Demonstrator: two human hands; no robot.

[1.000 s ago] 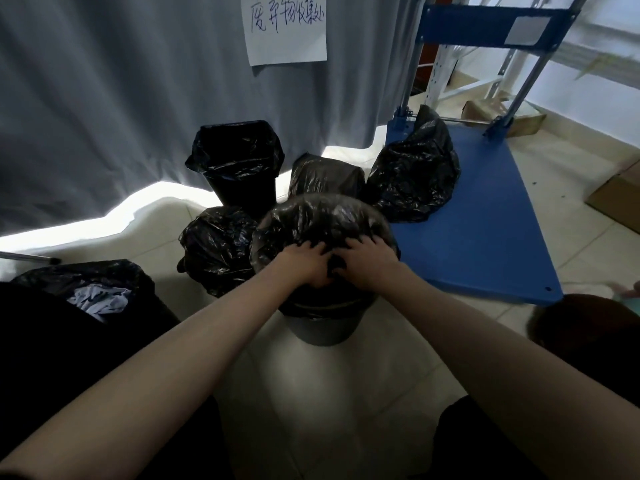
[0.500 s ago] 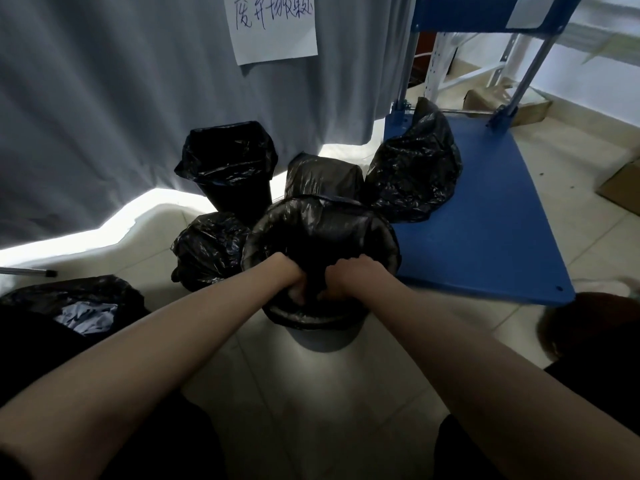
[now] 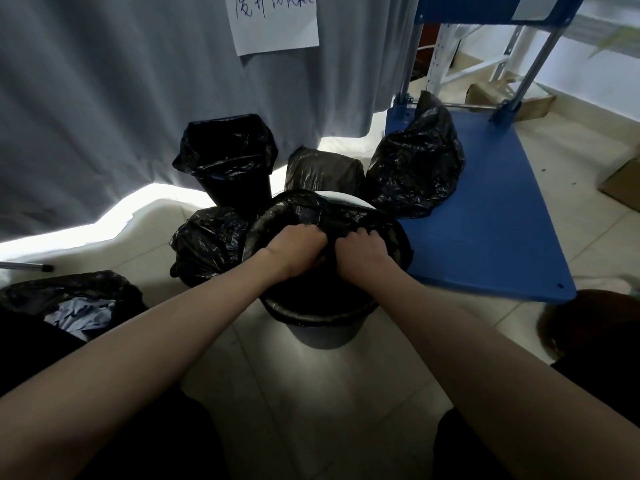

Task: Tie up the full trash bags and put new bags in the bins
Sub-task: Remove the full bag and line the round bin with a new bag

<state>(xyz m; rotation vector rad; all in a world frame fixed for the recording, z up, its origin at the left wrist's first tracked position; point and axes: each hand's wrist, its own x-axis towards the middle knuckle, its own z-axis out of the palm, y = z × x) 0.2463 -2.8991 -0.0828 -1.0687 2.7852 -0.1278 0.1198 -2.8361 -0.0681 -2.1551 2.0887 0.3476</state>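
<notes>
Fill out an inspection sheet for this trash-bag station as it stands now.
Surface: tiled floor, pale, lit from under the curtain.
Job's things: grey bin with black bag rolled over its rim; lined black bin behind; filled bags around.
Clutter: open bag of blue rags; cardboard box.
Grippers: left hand and right hand grip the bag's plastic inside the bin.
Cables: nothing seen.
Surroundings: grey curtain, paper sign, blue cart.
</notes>
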